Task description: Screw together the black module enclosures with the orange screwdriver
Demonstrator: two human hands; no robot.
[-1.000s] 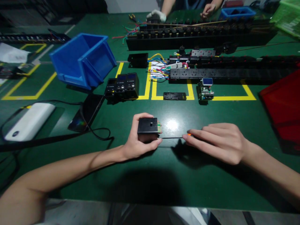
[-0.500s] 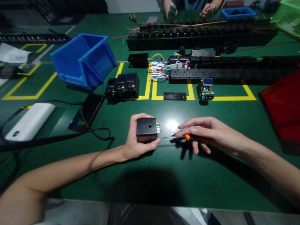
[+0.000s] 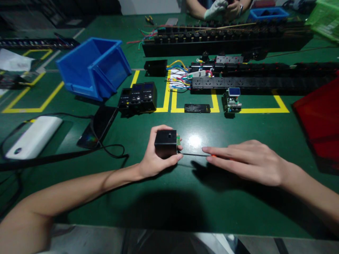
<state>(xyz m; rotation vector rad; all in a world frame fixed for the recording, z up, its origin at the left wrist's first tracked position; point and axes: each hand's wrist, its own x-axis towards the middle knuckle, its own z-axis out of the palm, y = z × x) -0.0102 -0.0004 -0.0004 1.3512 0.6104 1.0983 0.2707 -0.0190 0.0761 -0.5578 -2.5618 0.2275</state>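
My left hand [image 3: 155,158] is wrapped round a small black plastic housing [image 3: 166,143], with the thumb along its near side. A green circuit board edge [image 3: 178,140] sticks out of the housing's right face. In my right hand [image 3: 254,162] is a screwdriver [image 3: 196,155], its handle pinched between thumb and fingers and mostly hidden under them, with a bit of orange showing. The thin shaft lies level, and its tip meets the housing's lower right corner, close to my left thumb.
Beyond my hands lie a black cover plate [image 3: 197,108], a small circuit module [image 3: 233,100] and several black modules [image 3: 137,98]. Long socket strips [image 3: 227,83] run behind them. A blue bin [image 3: 92,70], a white power bank [image 3: 34,137] and a red bin [image 3: 320,120] flank the workspace. A co-worker's gloved hand [image 3: 215,8] shows opposite.
My right hand has rolled over, back upward, and its fingers have closed along the screwdriver handle. The housing has tilted slightly in my left hand. Across the table, the co-worker's hands have come together.
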